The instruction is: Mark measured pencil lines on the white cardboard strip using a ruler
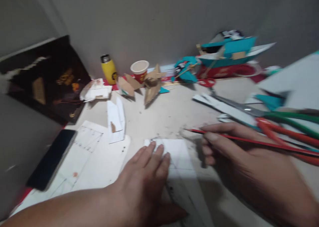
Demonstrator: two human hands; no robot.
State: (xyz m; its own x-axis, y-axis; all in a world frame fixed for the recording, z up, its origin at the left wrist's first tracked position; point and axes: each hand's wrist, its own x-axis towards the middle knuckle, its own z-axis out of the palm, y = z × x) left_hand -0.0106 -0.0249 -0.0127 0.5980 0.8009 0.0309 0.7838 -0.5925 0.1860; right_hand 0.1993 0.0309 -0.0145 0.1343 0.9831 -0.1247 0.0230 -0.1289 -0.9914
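My left hand lies flat, fingers stretched forward, on a strip of white paper marked with thin drawn lines. To the right of that paper, my right hand is closed around a red and black pencil. The sharpened tip points left, over the table surface, and I cannot tell whether it touches. At the far left of my left hand lies a larger white sheet with drawn lines and dots. On its upper edge stands a folded white paper piece.
Scissors with red and green handles lie behind my right hand. A dark phone rests at left. Along the wall are a yellow bottle, a paper cup, brown cardboard pieces and a teal model boat.
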